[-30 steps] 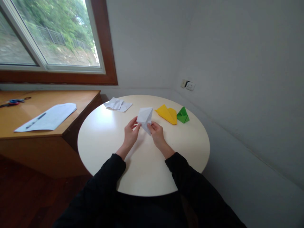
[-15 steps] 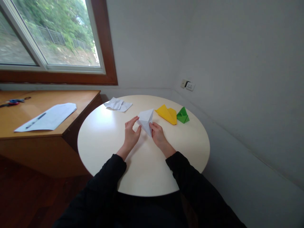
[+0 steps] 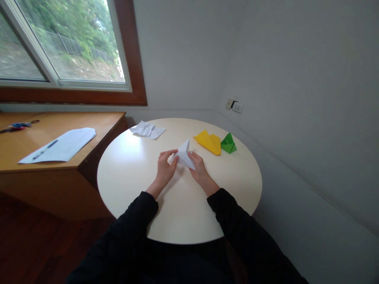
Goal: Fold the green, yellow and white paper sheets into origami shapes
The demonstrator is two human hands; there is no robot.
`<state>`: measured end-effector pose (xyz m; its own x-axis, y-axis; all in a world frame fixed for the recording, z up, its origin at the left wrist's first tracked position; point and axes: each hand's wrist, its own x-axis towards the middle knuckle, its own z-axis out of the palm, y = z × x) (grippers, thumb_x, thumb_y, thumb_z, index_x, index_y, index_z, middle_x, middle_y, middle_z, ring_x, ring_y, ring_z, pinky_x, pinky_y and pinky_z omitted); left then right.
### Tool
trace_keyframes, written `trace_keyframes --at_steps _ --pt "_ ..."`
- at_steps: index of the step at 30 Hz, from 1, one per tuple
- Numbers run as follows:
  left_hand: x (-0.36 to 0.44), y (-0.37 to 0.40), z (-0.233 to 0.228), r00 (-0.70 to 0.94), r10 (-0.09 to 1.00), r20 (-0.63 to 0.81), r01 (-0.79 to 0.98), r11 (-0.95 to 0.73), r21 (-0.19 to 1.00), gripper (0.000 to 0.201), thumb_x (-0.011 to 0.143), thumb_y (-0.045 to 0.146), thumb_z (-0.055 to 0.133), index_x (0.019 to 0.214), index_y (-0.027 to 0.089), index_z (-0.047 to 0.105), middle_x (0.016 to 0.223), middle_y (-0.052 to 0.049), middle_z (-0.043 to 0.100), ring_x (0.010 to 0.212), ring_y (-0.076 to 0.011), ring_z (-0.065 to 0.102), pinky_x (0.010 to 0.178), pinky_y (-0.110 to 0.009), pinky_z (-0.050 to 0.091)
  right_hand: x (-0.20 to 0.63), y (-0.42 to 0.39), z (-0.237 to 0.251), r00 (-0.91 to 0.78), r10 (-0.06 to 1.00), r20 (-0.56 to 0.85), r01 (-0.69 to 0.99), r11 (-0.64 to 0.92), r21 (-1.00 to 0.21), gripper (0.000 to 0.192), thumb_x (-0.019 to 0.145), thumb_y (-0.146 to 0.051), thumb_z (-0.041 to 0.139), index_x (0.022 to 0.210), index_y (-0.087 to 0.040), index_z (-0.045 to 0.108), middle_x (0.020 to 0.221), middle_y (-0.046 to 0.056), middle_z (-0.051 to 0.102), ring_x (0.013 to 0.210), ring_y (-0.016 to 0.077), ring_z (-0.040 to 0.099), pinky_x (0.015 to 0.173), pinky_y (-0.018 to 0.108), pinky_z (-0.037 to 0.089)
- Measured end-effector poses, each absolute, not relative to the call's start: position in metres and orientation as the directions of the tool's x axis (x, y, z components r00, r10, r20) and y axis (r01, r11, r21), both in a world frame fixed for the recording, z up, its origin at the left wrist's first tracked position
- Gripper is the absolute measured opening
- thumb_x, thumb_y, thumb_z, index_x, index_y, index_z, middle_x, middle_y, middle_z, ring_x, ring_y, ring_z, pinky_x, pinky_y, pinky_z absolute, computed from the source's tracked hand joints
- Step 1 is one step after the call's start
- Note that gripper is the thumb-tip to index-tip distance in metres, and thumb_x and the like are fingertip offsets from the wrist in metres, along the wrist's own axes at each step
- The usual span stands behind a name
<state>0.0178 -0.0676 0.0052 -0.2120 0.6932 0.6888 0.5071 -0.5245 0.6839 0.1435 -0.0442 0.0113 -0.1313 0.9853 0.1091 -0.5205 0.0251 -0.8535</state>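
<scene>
Mid-fold at frame centre: my left hand [image 3: 164, 169] and right hand [image 3: 200, 170] pinch the white folded paper [image 3: 184, 154], fingers closed; next, I judge, a firm crease.

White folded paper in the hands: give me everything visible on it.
The white folded paper is a small, crisply creased piece, plain and unprinted as far as shows. It tapers to a point aimed up and away from the person, with a wider flap lower right. It sits low over the round table; contact with it cannot be told. The left hand and right hand pinch its near edges.
</scene>
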Motion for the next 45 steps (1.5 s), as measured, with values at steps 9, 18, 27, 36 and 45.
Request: trace_keyframes --at_steps 9,18,27,36,45 --pt "0.018 -0.069 0.007 -0.229 0.710 0.666 0.424 -0.543 0.725 0.022 0.078 0.020 0.057 0.100 0.018 0.062 0.110 -0.010 0.063 0.110 -0.0217 0.053 0.096 -0.040 0.040 0.146 -0.040 0.007 -0.126 0.979 0.162 -0.488 0.081 -0.869 0.022 0.062 -0.036 0.070 0.072 -0.020 0.060 0.069 -0.002 0.062 0.069 0.0164 0.057 0.067 0.028 0.043" --pt "0.015 -0.061 0.005 -0.296 0.846 0.442 0.209 -0.394 0.895 0.044 0.078 0.037 0.059 0.117 0.015 0.054 0.066 0.001 0.059 0.058 -0.0125 0.056 0.059 -0.027 0.047 0.145 -0.039 0.003 -0.123 0.959 0.255 -0.401 0.187 -0.897 0.028 0.061 -0.042 0.072 0.076 -0.021 0.064 0.075 0.001 0.066 0.079 0.0190 0.059 0.075 0.031 0.042" --pt "0.025 -0.069 0.011 -0.052 0.975 0.215 -0.135 -0.220 0.966 0.039 0.072 0.047 0.062 0.092 0.014 0.064 0.083 -0.007 0.066 0.070 -0.0143 0.064 0.070 -0.031 0.052 0.145 -0.043 0.004 -0.142 0.929 0.341 -0.252 0.299 -0.920 0.020 0.065 -0.038 0.070 0.073 -0.020 0.066 0.075 0.001 0.067 0.079 0.0199 0.059 0.077 0.033 0.043" --pt "0.024 -0.067 0.008 -0.088 0.977 0.194 -0.197 -0.208 0.958 0.034 0.068 0.046 0.066 0.080 0.015 0.058 0.079 -0.005 0.066 0.077 -0.0160 0.063 0.074 -0.033 0.051 0.143 -0.053 0.010 -0.156 0.910 0.385 -0.109 0.372 -0.922 0.016 0.064 -0.031 0.070 0.077 -0.022 0.072 0.083 0.003 0.071 0.087 0.0253 0.060 0.085 0.038 0.041" --pt "0.022 -0.064 0.007 -0.261 0.902 0.343 0.020 -0.350 0.936 0.028 0.072 0.036 0.063 0.089 0.015 0.059 0.086 -0.006 0.066 0.078 -0.0166 0.061 0.073 -0.030 0.048 0.141 -0.050 0.005 -0.216 0.924 0.315 -0.199 0.274 -0.941 0.026 0.067 -0.045 0.067 0.067 -0.018 0.068 0.069 0.002 0.067 0.074 0.0209 0.060 0.075 0.035 0.047"
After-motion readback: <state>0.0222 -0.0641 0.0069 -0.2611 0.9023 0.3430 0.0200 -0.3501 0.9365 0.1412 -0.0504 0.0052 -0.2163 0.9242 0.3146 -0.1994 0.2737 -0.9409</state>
